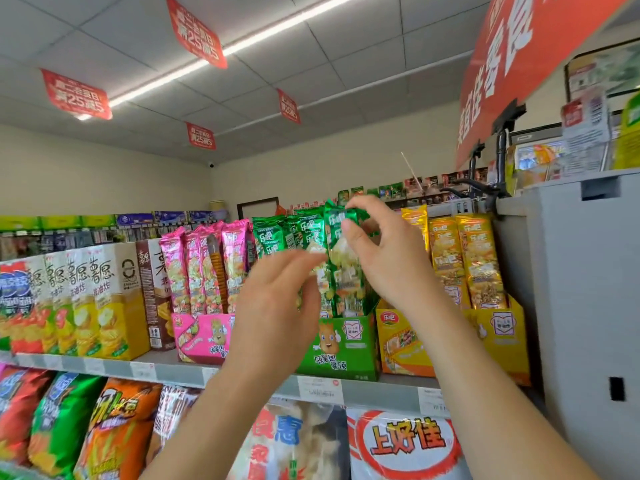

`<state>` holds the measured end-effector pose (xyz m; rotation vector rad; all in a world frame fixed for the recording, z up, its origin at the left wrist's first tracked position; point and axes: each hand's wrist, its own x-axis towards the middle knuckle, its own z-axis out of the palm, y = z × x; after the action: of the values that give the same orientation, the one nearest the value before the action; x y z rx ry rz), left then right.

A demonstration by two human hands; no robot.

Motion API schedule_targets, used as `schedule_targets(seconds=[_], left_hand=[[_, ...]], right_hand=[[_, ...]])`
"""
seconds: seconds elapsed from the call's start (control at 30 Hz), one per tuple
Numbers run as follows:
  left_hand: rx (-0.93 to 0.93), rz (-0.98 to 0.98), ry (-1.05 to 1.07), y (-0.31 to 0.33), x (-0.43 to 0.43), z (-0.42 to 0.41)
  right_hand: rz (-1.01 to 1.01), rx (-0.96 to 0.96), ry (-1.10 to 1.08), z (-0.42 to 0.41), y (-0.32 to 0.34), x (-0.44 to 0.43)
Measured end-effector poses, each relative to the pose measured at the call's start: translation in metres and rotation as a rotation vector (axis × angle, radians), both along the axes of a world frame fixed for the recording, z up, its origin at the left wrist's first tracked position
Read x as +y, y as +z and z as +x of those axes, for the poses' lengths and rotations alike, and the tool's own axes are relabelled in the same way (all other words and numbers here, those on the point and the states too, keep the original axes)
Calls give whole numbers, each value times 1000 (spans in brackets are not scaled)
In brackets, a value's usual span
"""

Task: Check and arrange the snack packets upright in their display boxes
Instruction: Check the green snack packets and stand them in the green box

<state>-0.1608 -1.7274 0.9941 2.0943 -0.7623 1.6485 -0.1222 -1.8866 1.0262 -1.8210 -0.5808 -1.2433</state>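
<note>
Head view, straightening step: right hand (377, 251) pinches a green foil snack packet (337, 230) above the green cardboard display box (341, 344). Left hand (277, 306) grip unclear. Next, seat it upright.

right hand (384, 252) pinching green packet (334, 221), left hand (277, 306) beside, green box (346, 348) below

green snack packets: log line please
right hand: pinches top of green foil snack packet | left hand: against green packets, grip blurred | green cardboard display box: on grey shelf

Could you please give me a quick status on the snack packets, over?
Right hand pinching top of a green packet, upright in the green display box. Left hand at its middle, hold blurred. Nothing blocking.
</note>
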Motion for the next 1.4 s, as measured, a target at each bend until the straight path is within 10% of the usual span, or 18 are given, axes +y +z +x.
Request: schedule_targets(seconds=[0.43,0.67,1.03,1.4], left_hand=[[77,329,128,60,-6,21],[144,448,139,67,-3,20],[225,489,113,80,-1,19],[186,478,84,75,4,22]], right_hand=[[224,92,55,-10,-2,-21],[-159,324,-171,5,26,-10],[-149,297,-87,-5,39,-10],[341,-819,27,-70,82,1]])
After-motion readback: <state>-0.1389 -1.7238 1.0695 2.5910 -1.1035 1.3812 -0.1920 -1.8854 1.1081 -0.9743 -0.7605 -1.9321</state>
